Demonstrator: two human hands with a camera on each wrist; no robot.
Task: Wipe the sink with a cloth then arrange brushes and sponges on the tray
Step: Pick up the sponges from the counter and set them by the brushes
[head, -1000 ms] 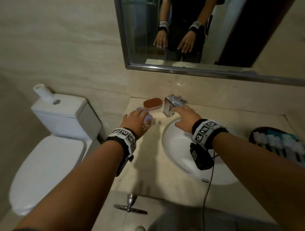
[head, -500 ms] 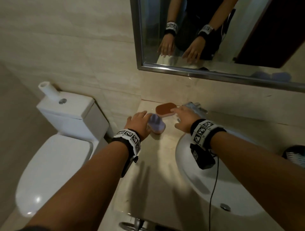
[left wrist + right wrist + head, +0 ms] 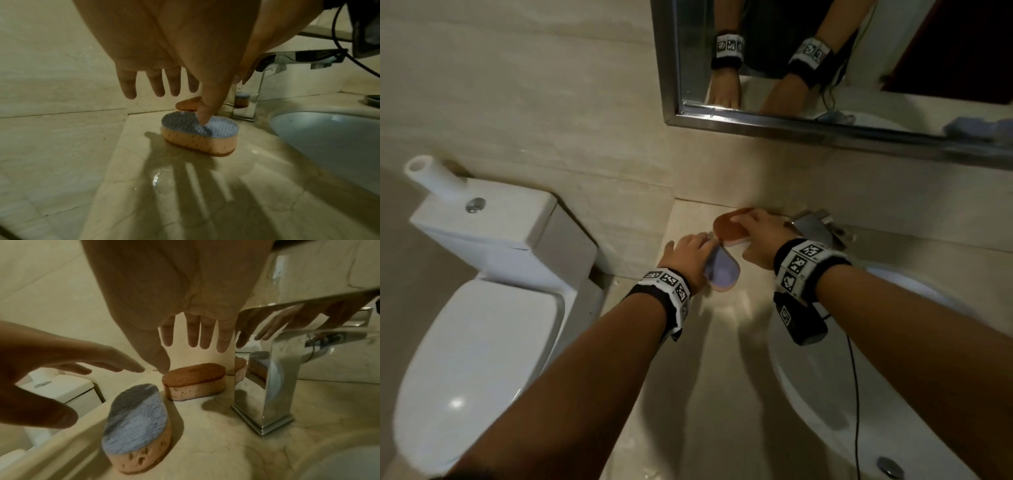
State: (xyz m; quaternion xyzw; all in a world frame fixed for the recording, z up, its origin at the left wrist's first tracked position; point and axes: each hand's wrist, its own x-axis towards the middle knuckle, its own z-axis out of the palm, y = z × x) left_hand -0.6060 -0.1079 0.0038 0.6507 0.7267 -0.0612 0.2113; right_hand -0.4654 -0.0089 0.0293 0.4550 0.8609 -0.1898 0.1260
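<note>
Fingers of both hands were straight and spread, grasping nothing. Beside the white sink (image 3: 859, 394), on the beige counter (image 3: 722, 359), the left hand (image 3: 685, 255) hovered over the blue-topped sponge (image 3: 722, 272), thumb touching it; the right hand (image 3: 760, 236) hovered above the orange-topped sponge (image 3: 729, 228) near the chrome faucet (image 3: 273, 386).

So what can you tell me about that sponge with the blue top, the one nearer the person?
The blue-topped sponge is an oval pad with a ribbed, bluish scouring layer over a thicker peach foam body full of small pores, plus a thin darker layer at the base. It lies flat, blue side up, on the beige stone counter left of the sink, in front of the orange-topped sponge and apart from it. The left hand hovers over it with fingers straight; its thumb appears to touch the blue top.
</note>
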